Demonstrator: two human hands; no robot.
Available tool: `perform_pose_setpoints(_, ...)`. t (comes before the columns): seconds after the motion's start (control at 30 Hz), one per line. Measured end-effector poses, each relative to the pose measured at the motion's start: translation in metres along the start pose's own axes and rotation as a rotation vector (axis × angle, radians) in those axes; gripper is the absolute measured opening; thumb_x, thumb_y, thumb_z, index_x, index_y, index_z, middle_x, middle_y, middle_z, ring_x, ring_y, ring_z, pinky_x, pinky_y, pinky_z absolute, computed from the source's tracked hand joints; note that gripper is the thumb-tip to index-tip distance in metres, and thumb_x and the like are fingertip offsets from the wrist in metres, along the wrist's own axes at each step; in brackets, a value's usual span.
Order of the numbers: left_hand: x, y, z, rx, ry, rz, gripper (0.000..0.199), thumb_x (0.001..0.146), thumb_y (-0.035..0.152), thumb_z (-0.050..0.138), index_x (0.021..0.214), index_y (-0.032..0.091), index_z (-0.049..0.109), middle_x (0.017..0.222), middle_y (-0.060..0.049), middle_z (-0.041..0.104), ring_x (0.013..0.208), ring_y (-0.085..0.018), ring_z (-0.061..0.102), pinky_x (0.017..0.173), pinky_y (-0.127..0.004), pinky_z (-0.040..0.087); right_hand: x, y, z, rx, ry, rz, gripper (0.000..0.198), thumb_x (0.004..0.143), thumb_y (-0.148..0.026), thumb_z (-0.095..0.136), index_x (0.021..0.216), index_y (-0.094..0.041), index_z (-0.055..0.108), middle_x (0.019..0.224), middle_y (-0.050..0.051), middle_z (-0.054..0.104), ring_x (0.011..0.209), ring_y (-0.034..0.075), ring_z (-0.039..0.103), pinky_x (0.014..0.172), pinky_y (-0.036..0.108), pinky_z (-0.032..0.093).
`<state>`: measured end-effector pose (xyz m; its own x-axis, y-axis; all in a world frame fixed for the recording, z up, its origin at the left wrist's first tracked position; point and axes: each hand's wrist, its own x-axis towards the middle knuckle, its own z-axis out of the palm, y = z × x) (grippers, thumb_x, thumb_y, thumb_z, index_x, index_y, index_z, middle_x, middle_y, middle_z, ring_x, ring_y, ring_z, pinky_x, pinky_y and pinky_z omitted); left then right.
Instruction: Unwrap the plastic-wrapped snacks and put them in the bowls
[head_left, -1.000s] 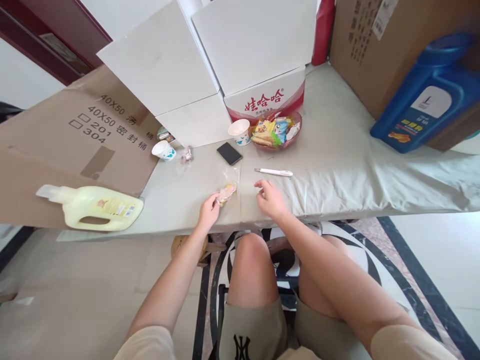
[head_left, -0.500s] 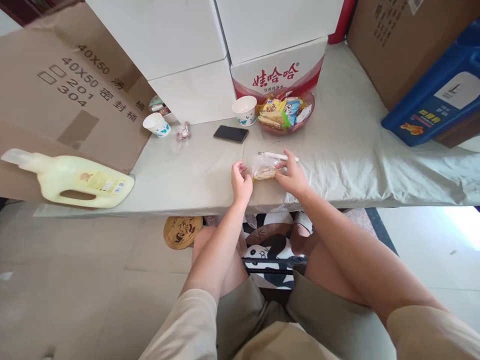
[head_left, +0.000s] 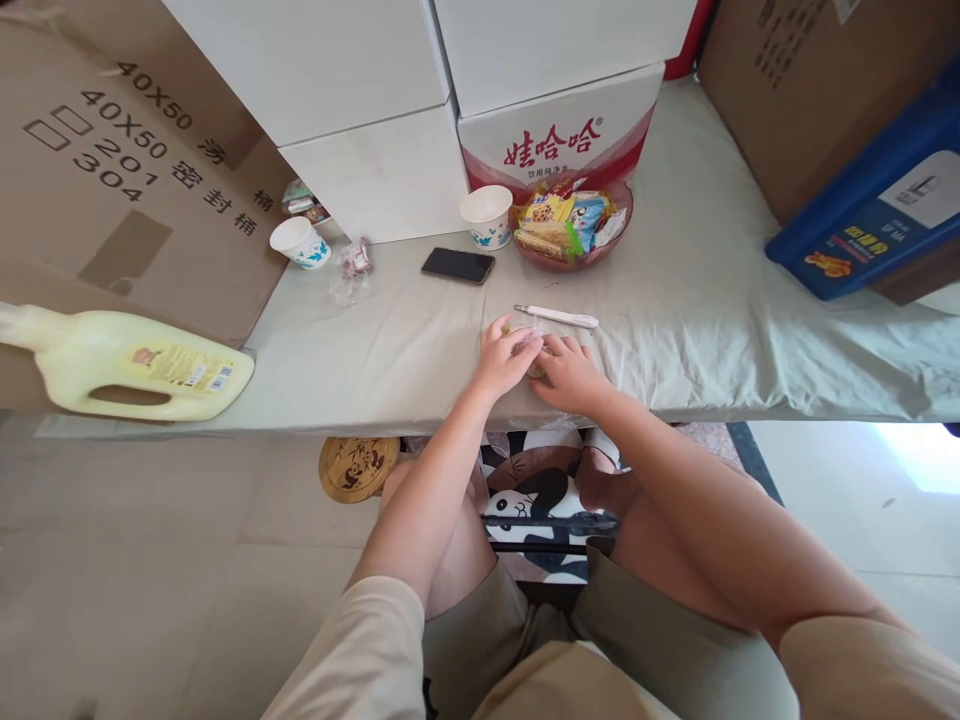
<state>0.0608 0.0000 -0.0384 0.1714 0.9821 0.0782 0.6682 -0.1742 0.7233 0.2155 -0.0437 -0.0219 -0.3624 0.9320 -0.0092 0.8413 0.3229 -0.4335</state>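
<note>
A clear crinkled plastic packet [head_left: 531,326] lies near the front of the covered table, largely hidden beneath my fingers. My left hand [head_left: 508,358] is curled over its left side, and my right hand [head_left: 570,372] presses in from the right. The fingertips of both hands almost meet on the plastic. Something yellowish shows inside, but I cannot make out what. Just beyond the hands lies a slim white pen-like tool [head_left: 559,316] with a dark tip, touched by neither hand.
Behind are a phone [head_left: 457,265], a paper cup [head_left: 487,217] and a bowl [head_left: 574,262] of wrapped snacks. Another paper cup [head_left: 300,243] and a crumpled wrapper [head_left: 354,262] stand left. A yellow jug [head_left: 150,365] lies at the left edge, a blue jug [head_left: 862,220] at right.
Both hands have come together over the packet and now cover most of it. The right hand has moved away from the white tool, which stays on the table.
</note>
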Motion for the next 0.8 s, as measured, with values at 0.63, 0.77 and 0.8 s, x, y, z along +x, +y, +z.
perform_pose_setpoints(0.63, -0.008, 0.003, 0.002, -0.098, 0.023, 0.076, 0.044, 0.073, 0.006, 0.071, 0.112, 0.021, 0.058, 0.148, -0.015, 0.046, 0.144, -0.026, 0.043, 0.119, -0.046, 0.036, 0.010, 0.031, 0.011, 0.268, 0.188, -0.047, 0.049, 0.081, -0.018, 0.054, 0.129, -0.021, 0.063, 0.131, 0.012, 0.064, 0.112, 0.030, 0.064, 0.095, 0.044, 0.051)
perform_pose_setpoints(0.77, -0.016, 0.008, -0.013, -0.019, 0.044, -0.082, 0.047, 0.073, 0.017, 0.076, 0.117, 0.024, 0.061, 0.130, -0.014, 0.053, 0.133, -0.028, 0.050, 0.108, -0.043, 0.044, 0.008, 0.031, 0.011, 0.223, 0.182, -0.021, 0.045, 0.081, -0.020, 0.055, 0.125, -0.021, 0.066, 0.128, 0.012, 0.063, 0.098, 0.026, 0.065, 0.089, 0.040, 0.050)
perform_pose_setpoints(0.8, -0.019, 0.009, -0.016, -0.014, 0.018, -0.114, 0.046, 0.075, 0.022, 0.076, 0.119, 0.026, 0.061, 0.121, -0.012, 0.057, 0.123, -0.028, 0.056, 0.103, -0.042, 0.046, 0.007, 0.030, 0.011, 0.215, 0.180, -0.013, 0.044, 0.082, -0.020, 0.055, 0.125, -0.021, 0.066, 0.128, 0.012, 0.062, 0.093, 0.025, 0.065, 0.087, 0.039, 0.050)
